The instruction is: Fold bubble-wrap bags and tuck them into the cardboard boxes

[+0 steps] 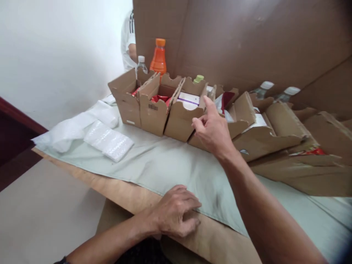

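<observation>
My right hand [213, 128] is raised in front of a row of cardboard bins, index finger stretched out and the other fingers loosely curled, with nothing in it. Its fingertip is near the right rim of a cardboard bin [180, 121] that holds a white box with a purple stripe [189, 98]. Beside it, another bin [227, 126] contains a dark red and clear package [227, 101]. My left hand [177, 211] lies on the table's front edge, touching the pale green cloth [156, 157]. Its fingers are slightly bent and the thumb stands apart; it holds nothing.
White bubble wrap [108, 141] lies on the left of the cloth. Behind the bins stand an orange bottle [158, 58] and several clear bottles with white caps. A tall cardboard panel [233, 40] rises at the back. Past its left edge is a person in a white sleeve [128, 40].
</observation>
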A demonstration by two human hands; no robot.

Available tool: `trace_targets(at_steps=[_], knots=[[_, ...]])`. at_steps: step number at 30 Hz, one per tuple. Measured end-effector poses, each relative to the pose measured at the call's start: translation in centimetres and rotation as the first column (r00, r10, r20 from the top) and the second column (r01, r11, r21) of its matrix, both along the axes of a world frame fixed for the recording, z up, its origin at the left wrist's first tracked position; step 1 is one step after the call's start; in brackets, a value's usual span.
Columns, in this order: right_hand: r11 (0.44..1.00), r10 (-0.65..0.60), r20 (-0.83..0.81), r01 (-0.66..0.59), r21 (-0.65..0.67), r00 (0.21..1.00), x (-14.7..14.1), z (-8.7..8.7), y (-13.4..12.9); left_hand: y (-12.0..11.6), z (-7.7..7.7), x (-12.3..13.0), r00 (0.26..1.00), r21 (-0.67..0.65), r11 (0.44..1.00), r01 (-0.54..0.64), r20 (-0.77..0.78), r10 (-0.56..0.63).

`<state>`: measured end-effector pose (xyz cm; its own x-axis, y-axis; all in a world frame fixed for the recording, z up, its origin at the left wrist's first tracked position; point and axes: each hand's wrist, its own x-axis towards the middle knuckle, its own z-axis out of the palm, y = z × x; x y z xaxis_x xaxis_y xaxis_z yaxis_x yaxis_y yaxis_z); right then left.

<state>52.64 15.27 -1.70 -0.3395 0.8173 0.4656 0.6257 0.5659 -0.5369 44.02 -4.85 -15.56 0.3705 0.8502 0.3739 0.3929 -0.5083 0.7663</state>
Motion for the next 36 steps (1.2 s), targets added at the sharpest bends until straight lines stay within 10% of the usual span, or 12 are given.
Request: trace_targets(at_steps=[7, 15, 18, 23, 26, 30, 36], knots=[[0.979, -0.201, 0.342, 0.179, 0.094, 0.918, -2.5, 1.8, 1.2, 0.3, 0.3, -1.1, 0.831, 0.102, 0.854, -0.509, 0.314, 0.458], [1.000, -0.008, 0.237, 0.006, 0.008, 0.971, 5.1, 1.4, -11.6, -1.9, 0.8, -2.8, 0.572, 0.002, 0.633, -0.774, 0.430, 0.698], [0.998, 0.012, 0.179, -0.002, -0.059, 0.984, 10.4, 1.5, -15.2, -3.2, 0.3, -3.4, 0.578, -0.016, 0.644, -0.765, 0.427, 0.696], [0.918, -0.394, -0.165, 0.380, -0.109, 0.904, 18.2, -0.9, -16.5, -4.4, 0.1, -3.0, 0.657, -0.055, 0.714, -0.698, 0.346, 0.669], [0.944, -0.297, -0.389, 0.208, -0.256, 0.872, 21.1, -4.1, -17.0, -4.1, 0.4, -2.2, 0.675, -0.116, 0.737, -0.666, 0.329, 0.661], [0.931, -0.054, -0.280, -0.053, -0.361, 0.958, 21.1, -8.3, -18.1, -3.3, 1.0, -1.3, 0.698, -0.168, 0.762, -0.626, 0.315, 0.643], [0.952, -0.157, -0.160, 0.106, -0.286, 0.975, 17.7, -9.4, -15.6, -1.1, 1.5, 0.1, 0.694, -0.155, 0.759, -0.633, 0.321, 0.644]])
